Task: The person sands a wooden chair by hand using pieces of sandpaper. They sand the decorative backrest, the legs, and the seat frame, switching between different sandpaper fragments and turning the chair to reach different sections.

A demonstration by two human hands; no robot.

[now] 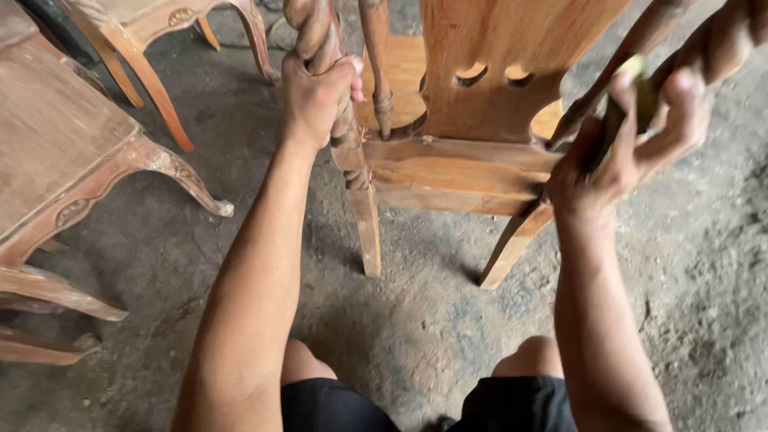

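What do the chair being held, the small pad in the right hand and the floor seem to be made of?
The brown carved chair with twisted posts looks like bare, unvarnished wood: matt surface, visible grain. The small yellow-green pad under the right hand may be sandpaper or sponge; too little shows to tell. The grey floor looks like rough, dusty concrete. The left hand has its grip round one post.

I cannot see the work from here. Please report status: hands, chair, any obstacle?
Left hand gripping twisted post of wooden chair. Right hand pressing small yellowish pad on other post. Other chairs left, apart.
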